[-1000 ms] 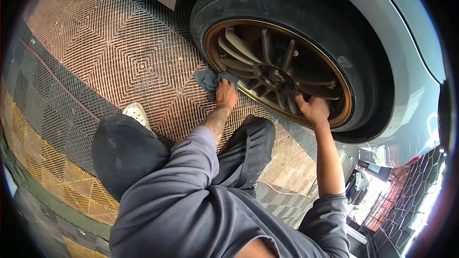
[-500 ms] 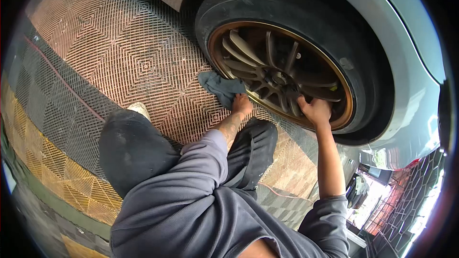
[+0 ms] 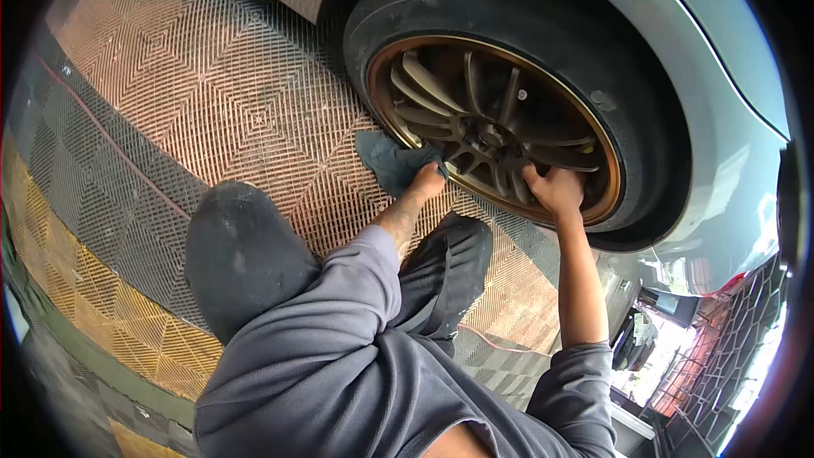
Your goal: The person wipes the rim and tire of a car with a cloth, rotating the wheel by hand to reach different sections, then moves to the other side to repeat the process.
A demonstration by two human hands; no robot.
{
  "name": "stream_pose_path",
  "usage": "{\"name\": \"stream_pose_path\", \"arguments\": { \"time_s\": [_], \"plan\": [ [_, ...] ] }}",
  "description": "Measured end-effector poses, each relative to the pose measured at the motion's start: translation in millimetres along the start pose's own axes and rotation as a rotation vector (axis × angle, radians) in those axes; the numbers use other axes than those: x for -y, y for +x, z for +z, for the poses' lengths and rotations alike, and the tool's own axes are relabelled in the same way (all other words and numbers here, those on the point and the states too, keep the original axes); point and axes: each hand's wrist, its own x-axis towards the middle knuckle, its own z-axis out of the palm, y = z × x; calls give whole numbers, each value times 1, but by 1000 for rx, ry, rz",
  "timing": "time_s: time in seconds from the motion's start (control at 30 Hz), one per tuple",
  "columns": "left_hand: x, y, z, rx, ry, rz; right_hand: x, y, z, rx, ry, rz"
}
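Note:
A bronze multi-spoke wheel point(image 3: 487, 134) with a black tire point(image 3: 475, 13) sits under the fender of a silver car. My left hand point(image 3: 429, 180) is closed on a dark grey-green cloth point(image 3: 392, 161), which lies against the lower left edge of the rim. Part of the cloth hangs loose to the left of the hand. On the lower right of the wheel, my right hand point(image 3: 560, 191) is wrapped round a spoke, thumb toward the hub. Its fingertips are hidden behind the spoke.
The silver car body point(image 3: 721, 119) arches over the wheel and extends to the right. Slatted floor tiles point(image 3: 246, 110) in reddish, grey and yellow lie below. A thin reddish hose or cord point(image 3: 106, 131) crosses them. My bent knee point(image 3: 246, 254) is left of my arms.
My left hand has moved slightly up and right with the cloth, further onto the rim's edge. The wheel appears turned slightly; my right hand stays at its lower right.

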Motion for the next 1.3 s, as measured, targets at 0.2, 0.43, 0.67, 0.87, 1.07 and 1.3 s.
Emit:
{"name": "stream_pose_path", "arguments": {
  "time_s": [0.2, 0.43, 0.67, 0.87, 1.07, 1.3],
  "plan": [
    [-20, 5, -25, 106, -371, -91, 7, -1, -9, 55, 17, 31],
    [-20, -23, -32, 129, 317, -119, 1, -4, -5, -19, 21, -53],
    [13, 3, -25, 193, -64, -127, 5, -3, -9, 117, 29, 78],
    [-32, 3, -39, 113, -543, -81, 2, -1, -5, 48, 15, 39],
    [11, -20, -12, 199, 243, -74, -2, -2, -3, -53, 18, -83],
    [-30, -22, 30, 363, 205, -149, 7, -2, -9, 24, 3, 31]
  ]
}}
